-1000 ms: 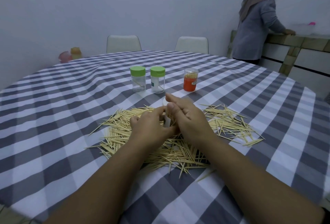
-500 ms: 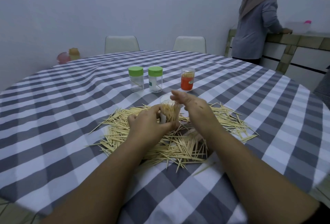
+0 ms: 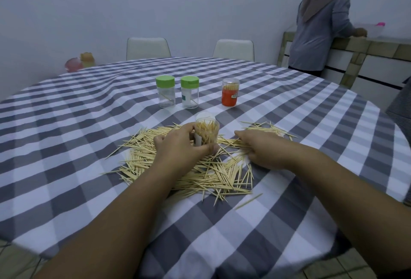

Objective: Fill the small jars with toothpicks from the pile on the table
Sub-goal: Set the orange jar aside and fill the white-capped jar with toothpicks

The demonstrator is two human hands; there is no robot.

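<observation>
My left hand [image 3: 180, 145] grips a small clear jar [image 3: 207, 133] that stands upright in the toothpick pile [image 3: 189, 172] and is packed with toothpicks. My right hand [image 3: 262, 148] lies palm down on the right part of the pile, fingers pointing left across the sticks; I cannot see whether it holds any. Behind the pile stand two clear jars with green lids [image 3: 165, 91] [image 3: 189, 91], each nearly empty, and an orange-labelled jar [image 3: 230, 93] full of toothpicks.
The round table has a grey and white checked cloth [image 3: 89, 123]. Two white chairs [image 3: 148, 48] stand at its far side. A person [image 3: 322, 18] stands at a counter at the back right. Small coloured containers [image 3: 76, 63] sit at the far left.
My right hand left the jar's mouth and dropped to the right onto the pile. The jar in my left hand now shows, full of toothpicks.
</observation>
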